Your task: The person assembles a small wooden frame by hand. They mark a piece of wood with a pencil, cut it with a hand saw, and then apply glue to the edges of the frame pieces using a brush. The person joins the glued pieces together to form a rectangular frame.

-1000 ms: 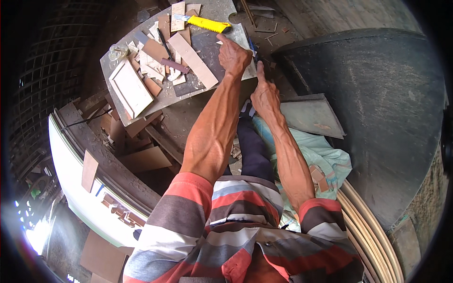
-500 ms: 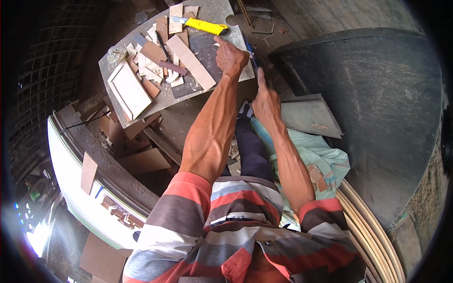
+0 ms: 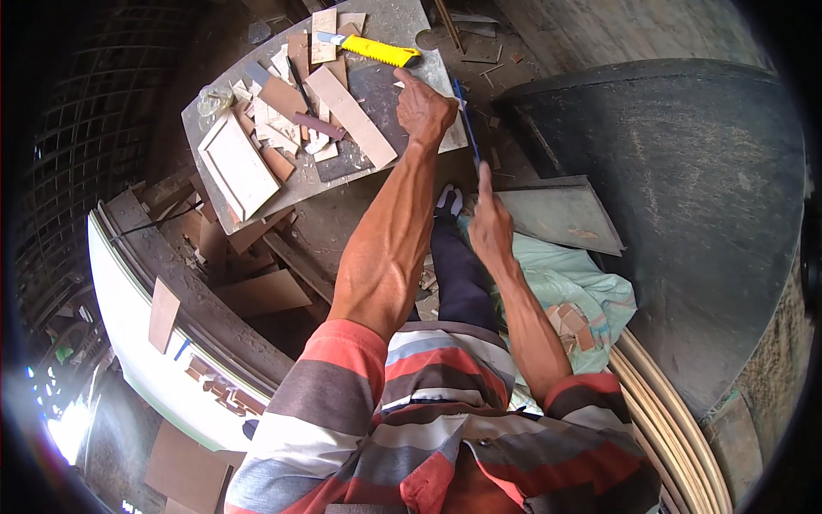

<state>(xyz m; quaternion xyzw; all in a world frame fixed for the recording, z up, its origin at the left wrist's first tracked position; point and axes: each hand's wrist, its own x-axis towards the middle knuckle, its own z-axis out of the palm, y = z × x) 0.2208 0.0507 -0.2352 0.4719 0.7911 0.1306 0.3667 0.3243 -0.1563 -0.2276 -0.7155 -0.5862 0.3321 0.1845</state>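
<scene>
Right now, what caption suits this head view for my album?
Left hand presses on a grey board of wood scraps; right hand holds a thin blue blade.

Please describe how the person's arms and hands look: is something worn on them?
Both forearms are bare, lean and sinewy. The left hand and right hand show no gloves; I see no watch or rings. Short sleeves reach the upper arms, striped red, grey, white and dark.

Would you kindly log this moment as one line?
left hand: pressing grey work board | right hand: grip on thin blue saw blade | yellow utility knife: idle
</scene>
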